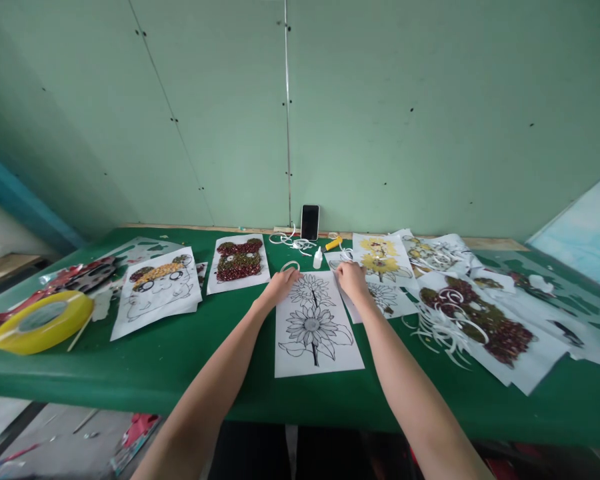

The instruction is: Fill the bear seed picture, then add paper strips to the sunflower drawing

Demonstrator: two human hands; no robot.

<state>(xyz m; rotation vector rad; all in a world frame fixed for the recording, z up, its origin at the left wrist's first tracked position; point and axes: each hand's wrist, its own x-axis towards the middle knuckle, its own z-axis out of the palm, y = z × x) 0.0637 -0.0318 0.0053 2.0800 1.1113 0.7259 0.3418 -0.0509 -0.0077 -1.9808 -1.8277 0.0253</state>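
The green table (180, 373) carries one uncoloured sunflower sheet (316, 333). Its long axis runs from the hands back toward the body. The left hand (280, 285) rests on the far left corner and the right hand (351, 279) on the far right corner, both equally near. Fingers are held together on the paper; whether they pinch it, I cannot tell. Left of the left hand lie two filled pictures, a bear (239, 262) and a hamster (160, 287), and one tape roll (43, 322). Beyond the hands stand one phone (310, 222) and one glue bottle (318, 258).
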